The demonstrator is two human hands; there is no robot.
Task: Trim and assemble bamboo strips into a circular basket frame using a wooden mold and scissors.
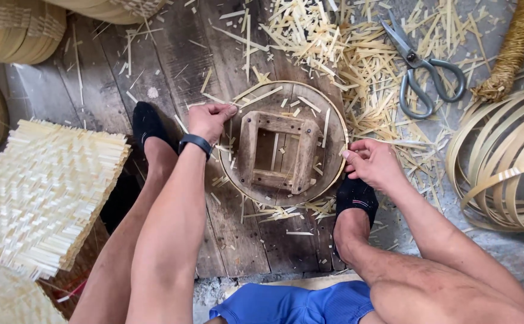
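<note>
A round wooden disc (pixel 319 129) with a thin bamboo hoop around its rim lies on dark floor planks between my feet. A square wooden frame (pixel 277 151) is fixed at its middle. My left hand (pixel 209 120), with a black band on the wrist, pinches the hoop at the disc's upper left edge. At the right edge my right hand (pixel 371 162) holds the rim, fingers curled on it. Thin bamboo offcuts lie on and around the disc.
Grey-handled scissors (pixel 421 69) lie in a heap of bamboo splinters (pixel 358 60) beyond the disc. Coiled bamboo strips (pixel 508 162) sit at right under a twisted rope bundle (pixel 514 48). Woven bamboo mats (pixel 40 192) are stacked at left, baskets (pixel 16 30) at top left.
</note>
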